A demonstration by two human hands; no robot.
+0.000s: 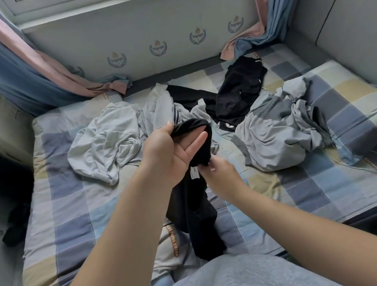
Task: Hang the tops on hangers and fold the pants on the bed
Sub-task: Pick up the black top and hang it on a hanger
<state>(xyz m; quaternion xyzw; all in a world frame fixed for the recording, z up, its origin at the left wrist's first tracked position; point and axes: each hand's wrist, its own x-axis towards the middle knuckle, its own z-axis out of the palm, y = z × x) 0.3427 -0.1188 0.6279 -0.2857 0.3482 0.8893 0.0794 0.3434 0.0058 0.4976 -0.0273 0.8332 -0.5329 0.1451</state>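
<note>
The fingers of the left hand (173,150) lie straight and together inside the opening of the black garment (197,219), thumb clamping its edge, while the right hand (220,173) pinches the cloth just below, beside a white label (195,173), apparently to identify it, the remainder hanging onto the bed (69,214) beneath.

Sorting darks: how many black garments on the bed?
2: held garment, gripped by left hand and right hand; far garment, near the bed's back edge. Grey clothes may hide more.

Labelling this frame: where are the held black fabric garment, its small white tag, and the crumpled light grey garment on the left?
black fabric garment (197,222), head view, hanging lower part.
small white tag (195,172), head view, its middle.
crumpled light grey garment (104,142), head view, middle folds.
</note>
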